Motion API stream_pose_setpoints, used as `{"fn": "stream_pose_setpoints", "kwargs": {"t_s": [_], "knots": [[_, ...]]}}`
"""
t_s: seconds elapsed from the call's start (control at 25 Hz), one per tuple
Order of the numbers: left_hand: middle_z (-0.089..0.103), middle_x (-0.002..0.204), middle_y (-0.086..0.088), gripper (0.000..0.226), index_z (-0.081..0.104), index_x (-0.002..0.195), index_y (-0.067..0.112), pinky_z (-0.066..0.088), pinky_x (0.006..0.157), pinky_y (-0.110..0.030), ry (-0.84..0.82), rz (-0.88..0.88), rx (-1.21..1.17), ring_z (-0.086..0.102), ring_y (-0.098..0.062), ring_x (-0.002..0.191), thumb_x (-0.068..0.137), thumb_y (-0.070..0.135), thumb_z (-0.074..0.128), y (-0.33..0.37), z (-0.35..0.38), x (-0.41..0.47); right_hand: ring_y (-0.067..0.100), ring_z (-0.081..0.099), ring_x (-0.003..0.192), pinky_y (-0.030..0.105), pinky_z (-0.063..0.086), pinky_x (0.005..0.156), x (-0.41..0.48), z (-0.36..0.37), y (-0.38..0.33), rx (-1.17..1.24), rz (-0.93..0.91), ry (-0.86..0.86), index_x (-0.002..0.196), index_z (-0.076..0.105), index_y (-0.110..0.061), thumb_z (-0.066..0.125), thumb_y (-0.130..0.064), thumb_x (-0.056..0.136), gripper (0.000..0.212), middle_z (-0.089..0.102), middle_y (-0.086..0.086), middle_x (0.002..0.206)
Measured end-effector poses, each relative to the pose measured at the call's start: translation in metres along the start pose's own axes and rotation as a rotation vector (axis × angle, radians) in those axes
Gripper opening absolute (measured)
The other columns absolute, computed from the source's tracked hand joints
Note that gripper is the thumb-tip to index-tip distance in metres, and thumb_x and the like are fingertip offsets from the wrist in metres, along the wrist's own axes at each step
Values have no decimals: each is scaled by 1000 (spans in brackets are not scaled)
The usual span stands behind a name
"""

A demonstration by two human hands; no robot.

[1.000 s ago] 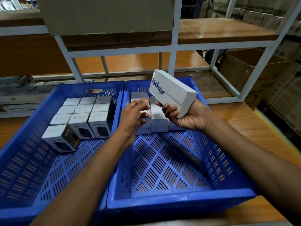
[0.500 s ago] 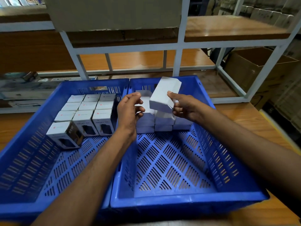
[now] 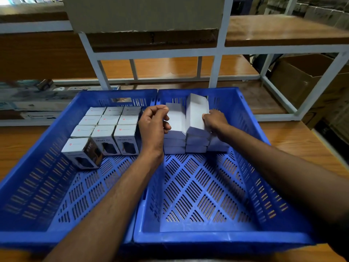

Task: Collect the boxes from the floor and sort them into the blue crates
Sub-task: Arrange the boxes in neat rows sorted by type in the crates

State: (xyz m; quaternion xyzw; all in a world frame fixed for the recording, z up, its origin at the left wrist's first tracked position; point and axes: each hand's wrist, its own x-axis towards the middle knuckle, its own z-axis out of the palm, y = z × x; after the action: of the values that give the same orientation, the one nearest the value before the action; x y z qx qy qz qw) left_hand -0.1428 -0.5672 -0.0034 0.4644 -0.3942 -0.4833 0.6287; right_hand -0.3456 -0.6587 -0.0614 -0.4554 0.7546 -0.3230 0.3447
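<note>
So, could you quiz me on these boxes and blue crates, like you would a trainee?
1. True or false: the printed boxes sit in the right crate.
2. Which hand grips the tilted white box? A) left B) right C) neither
3. Fill in: the white stacks stand at the ___ end of the right crate.
Key: 1 false, they sit in the left crate. 2 B, the right hand. 3 far.
</note>
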Motion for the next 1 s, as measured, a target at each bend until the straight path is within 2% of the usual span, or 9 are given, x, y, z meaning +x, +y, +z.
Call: {"fn": "stream_pose_setpoints", "kwargs": {"t_s": [0.16,0.28,0.4,0.52,0.6,0.64,0.72,0.88,1.0], "knots": [[59,72,2,8,67,92,19,39,51,-21,-15,5,14,51,-8,53,95,13,65,0,2,-2,35,29,152,50,31,120,-7,-1,-2,-110,-77,-57,162,27,-26,51,-73,87,92,31,9,167],[58,71,2,8,67,92,19,39,51,-21,-21,9,24,51,-8,52,95,13,65,0,2,-3,38,32,149,49,34,115,-8,6,3,-342,-210,-32,158,37,-22,56,-75,86,91,38,15,161],[59,69,2,7,67,92,19,39,52,-21,-27,16,31,51,-8,53,95,13,65,0,3,-3,39,47,136,47,42,108,-7,9,6,-368,-349,-23,141,57,-10,57,-68,93,75,53,20,145],[59,70,2,7,67,92,18,40,52,-21,-27,18,32,51,-8,53,95,12,65,1,3,-4,39,48,130,47,38,101,-10,2,0,-414,-367,-112,110,63,-30,41,-87,83,67,55,21,134],[59,69,2,6,67,93,17,39,51,-20,-22,22,27,50,-8,52,95,12,65,0,3,-4,41,23,151,55,26,117,-13,2,-2,-504,-330,-212,141,50,-39,46,-90,80,80,30,18,163],[58,68,2,6,67,93,16,39,51,-20,-18,24,27,50,-8,52,95,11,65,0,3,-4,41,7,157,56,16,123,-16,5,-1,-564,-362,-255,159,31,-37,54,-84,82,93,12,15,171],[58,69,1,5,67,94,16,39,51,-20,-17,26,26,51,-8,52,95,11,65,0,3,-4,40,-5,158,52,8,126,-23,17,6,-653,-467,-229,165,13,-34,59,-75,87,100,-2,14,173],[59,68,2,5,68,95,15,40,51,-20,-27,33,32,51,-9,52,95,10,65,-1,3,-5,36,-2,159,52,10,127,-22,15,8,-612,-477,-175,165,14,-31,50,-82,86,100,3,13,173],[59,67,2,5,68,95,15,42,51,-20,-38,43,40,51,-9,53,95,11,65,-2,3,-5,36,17,157,53,20,124,-15,0,1,-286,-216,101,162,30,-21,37,-70,100,79,24,16,169]]}}
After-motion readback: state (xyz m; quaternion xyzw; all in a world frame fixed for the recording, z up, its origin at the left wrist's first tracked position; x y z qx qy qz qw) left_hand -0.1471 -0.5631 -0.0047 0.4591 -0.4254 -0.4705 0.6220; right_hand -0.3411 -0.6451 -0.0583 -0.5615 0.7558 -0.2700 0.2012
